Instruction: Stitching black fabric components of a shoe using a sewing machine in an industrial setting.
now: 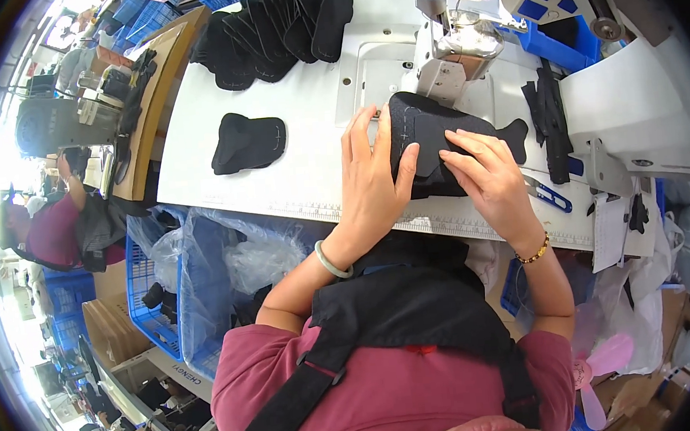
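Observation:
A black padded fabric piece [428, 132] with white stitch marks lies on the white sewing table [294, 183], right in front of the sewing machine's head [458, 53]. My left hand [375, 168] rests on its left edge, fingers spread and stretched toward the machine. On its right part lies my right hand [488, 173], fingers extended over the surface. The piece's right end narrows to a rounded tab. Whether the needle touches the fabric is hidden. One similar black piece [248, 142] lies to the left.
Several black pieces [274, 35] are fanned in a pile at the back left. Black strips [553, 126] and blue-handled thread snips [550, 194] lie at right, near a blue bin [562, 43]. A blue crate [153, 299] with plastic bags stands below the table's left front edge.

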The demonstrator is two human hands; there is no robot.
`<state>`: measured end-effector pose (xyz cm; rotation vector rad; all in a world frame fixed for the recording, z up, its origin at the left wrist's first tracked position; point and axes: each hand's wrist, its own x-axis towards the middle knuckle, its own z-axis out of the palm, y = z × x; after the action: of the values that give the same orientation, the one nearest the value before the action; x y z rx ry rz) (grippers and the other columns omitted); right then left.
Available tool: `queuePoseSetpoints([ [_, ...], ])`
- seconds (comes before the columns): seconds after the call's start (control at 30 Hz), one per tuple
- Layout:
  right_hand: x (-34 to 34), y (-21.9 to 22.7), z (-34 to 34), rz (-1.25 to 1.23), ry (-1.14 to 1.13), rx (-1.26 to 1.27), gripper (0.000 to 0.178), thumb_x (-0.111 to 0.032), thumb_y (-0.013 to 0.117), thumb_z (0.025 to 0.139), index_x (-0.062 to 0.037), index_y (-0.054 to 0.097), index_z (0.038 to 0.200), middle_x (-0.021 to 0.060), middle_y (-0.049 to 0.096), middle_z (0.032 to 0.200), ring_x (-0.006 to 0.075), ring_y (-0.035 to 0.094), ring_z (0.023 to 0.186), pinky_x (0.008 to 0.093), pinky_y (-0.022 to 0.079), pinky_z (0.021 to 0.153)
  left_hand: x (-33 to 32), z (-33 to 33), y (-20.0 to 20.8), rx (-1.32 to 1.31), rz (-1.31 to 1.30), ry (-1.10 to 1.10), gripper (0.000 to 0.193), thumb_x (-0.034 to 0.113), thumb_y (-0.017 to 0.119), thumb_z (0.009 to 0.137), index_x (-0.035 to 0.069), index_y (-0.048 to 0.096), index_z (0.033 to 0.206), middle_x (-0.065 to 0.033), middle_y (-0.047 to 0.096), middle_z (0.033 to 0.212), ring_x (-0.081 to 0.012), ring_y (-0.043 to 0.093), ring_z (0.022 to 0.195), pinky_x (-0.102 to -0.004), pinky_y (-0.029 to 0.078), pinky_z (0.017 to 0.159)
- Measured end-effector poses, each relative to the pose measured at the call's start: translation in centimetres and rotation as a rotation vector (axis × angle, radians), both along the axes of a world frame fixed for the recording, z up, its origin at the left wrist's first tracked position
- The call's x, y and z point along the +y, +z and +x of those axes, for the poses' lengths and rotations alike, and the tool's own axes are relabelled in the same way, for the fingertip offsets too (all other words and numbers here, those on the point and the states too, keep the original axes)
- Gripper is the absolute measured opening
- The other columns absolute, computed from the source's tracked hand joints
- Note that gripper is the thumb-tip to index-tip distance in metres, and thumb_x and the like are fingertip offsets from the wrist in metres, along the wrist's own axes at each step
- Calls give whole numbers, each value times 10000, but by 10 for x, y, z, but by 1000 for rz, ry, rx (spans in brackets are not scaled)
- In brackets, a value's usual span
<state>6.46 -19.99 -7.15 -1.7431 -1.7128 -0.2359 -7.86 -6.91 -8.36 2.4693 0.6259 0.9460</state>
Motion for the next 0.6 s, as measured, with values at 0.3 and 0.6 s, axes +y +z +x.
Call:
queuePoseSetpoints([
  [0.3, 6, -11, -3, 151, -42, 82, 278, -45, 699, 773, -49, 650, 1046, 91, 602, 1135, 264, 563, 1005, 385, 443, 845, 6, 17, 34, -213, -1040, -363, 428, 25, 653, 859, -33, 416, 1211, -104, 605, 1032, -126, 581, 959, -259, 489, 829],
  [0.6, 13, -2, 2, 271, -66, -25, 360, -21, 738, 730, -61, 659, 1079, 87, 591, 1131, 277, 549, 1020, 394, 486, 909, 14, 26, 39, -206, -953, -402, 304, 91, 614, 893, -54, 453, 1107, -108, 594, 985, -127, 556, 884, -263, 471, 774],
])
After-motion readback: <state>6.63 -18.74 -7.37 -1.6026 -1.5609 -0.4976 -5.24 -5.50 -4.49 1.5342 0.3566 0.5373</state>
